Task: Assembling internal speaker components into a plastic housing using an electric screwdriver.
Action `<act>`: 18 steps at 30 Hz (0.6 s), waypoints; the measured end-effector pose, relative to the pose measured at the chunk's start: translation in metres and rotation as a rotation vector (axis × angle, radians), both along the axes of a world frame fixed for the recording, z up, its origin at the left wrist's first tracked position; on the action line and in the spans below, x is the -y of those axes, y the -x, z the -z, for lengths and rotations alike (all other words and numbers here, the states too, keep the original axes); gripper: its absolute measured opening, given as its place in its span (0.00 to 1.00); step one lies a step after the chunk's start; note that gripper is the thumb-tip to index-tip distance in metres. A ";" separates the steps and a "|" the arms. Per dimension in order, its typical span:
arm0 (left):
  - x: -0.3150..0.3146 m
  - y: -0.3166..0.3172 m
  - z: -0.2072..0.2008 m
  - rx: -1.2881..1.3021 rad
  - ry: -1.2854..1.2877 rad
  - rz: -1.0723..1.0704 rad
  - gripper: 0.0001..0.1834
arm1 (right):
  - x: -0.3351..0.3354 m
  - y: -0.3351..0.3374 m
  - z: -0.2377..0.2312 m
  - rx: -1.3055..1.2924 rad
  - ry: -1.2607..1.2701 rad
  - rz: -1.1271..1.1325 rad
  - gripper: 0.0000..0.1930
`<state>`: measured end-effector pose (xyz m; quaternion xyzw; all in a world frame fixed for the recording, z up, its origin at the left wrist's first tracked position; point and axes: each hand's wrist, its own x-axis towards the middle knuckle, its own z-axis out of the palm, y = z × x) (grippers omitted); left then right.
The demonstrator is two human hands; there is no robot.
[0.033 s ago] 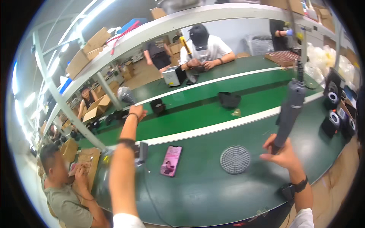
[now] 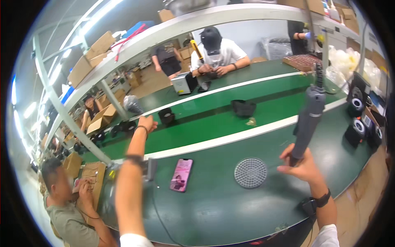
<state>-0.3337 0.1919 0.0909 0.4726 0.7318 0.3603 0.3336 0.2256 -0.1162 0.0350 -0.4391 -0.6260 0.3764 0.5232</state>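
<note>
My right hand point(image 2: 302, 164) wraps loosely around the lower end of a dark grey electric screwdriver point(image 2: 309, 119), which stands nearly upright on a coiled cord. Left of that hand lies a round grey speaker grille point(image 2: 250, 173), flat on the green table. My left hand point(image 2: 147, 122) reaches far out over the belt with its fingers curled; what they hold, if anything, is hidden. Just beyond it is a part in a clear plastic bag point(image 2: 132, 104), and I cannot tell whether the hand touches it. A black round housing point(image 2: 166, 116) sits to its right on the belt.
A phone point(image 2: 181, 175) with a pink screen lies on the table point(image 2: 210, 214). Black speakers point(image 2: 357, 127) stand at the right edge. Across the belt point(image 2: 197, 123), a co-worker point(image 2: 218, 53) handles parts; another point(image 2: 74, 201) sits at the left. A shelf beam point(image 2: 230, 14) crosses overhead.
The whole view has shifted slightly, so things on the table appear a little further left. My left hand has moved very slightly; my right hand keeps its place on the screwdriver.
</note>
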 end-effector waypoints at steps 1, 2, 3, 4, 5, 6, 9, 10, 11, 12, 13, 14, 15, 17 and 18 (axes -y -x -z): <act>0.006 -0.042 0.018 -0.036 -0.057 0.067 0.32 | 0.000 -0.007 0.002 0.014 0.016 0.047 0.17; 0.016 -0.081 0.032 -0.076 -0.115 0.130 0.35 | 0.001 -0.014 0.005 -0.008 0.006 0.064 0.17; 0.034 -0.105 0.042 -0.162 -0.121 0.277 0.37 | 0.001 -0.017 0.008 -0.038 -0.007 0.055 0.18; 0.051 -0.114 0.050 -0.216 -0.154 0.314 0.36 | 0.001 -0.019 0.010 -0.028 -0.012 0.047 0.20; 0.066 -0.116 0.054 -0.270 -0.187 0.346 0.35 | 0.003 -0.019 0.008 -0.035 -0.009 0.029 0.20; 0.073 -0.114 0.054 -0.278 -0.183 0.327 0.35 | 0.006 -0.018 0.004 -0.048 -0.007 0.033 0.20; 0.096 -0.108 0.055 -0.349 -0.208 0.264 0.32 | 0.011 -0.017 0.003 -0.037 -0.013 0.009 0.22; 0.110 -0.104 0.056 -0.152 -0.204 0.242 0.30 | 0.011 -0.014 0.001 -0.035 -0.025 0.003 0.22; 0.126 -0.101 0.060 0.045 -0.200 0.220 0.28 | 0.011 -0.011 -0.001 -0.032 -0.036 -0.004 0.22; 0.150 -0.111 0.064 0.056 -0.248 0.306 0.25 | 0.008 -0.011 0.000 -0.037 -0.040 0.001 0.22; 0.180 -0.129 0.067 0.069 -0.291 0.395 0.22 | 0.006 -0.010 0.002 -0.013 -0.044 -0.007 0.22; 0.191 -0.149 0.083 0.117 -0.277 0.525 0.19 | 0.004 -0.012 0.009 0.031 -0.026 0.001 0.23; 0.211 -0.166 0.087 0.151 -0.269 0.630 0.16 | 0.005 -0.014 0.011 0.035 -0.010 -0.001 0.23; 0.245 -0.198 0.087 0.176 -0.210 0.729 0.15 | 0.008 -0.017 0.009 0.030 -0.019 -0.003 0.24; 0.251 -0.201 0.098 0.219 -0.166 0.758 0.16 | 0.006 -0.015 0.010 0.030 0.003 -0.035 0.24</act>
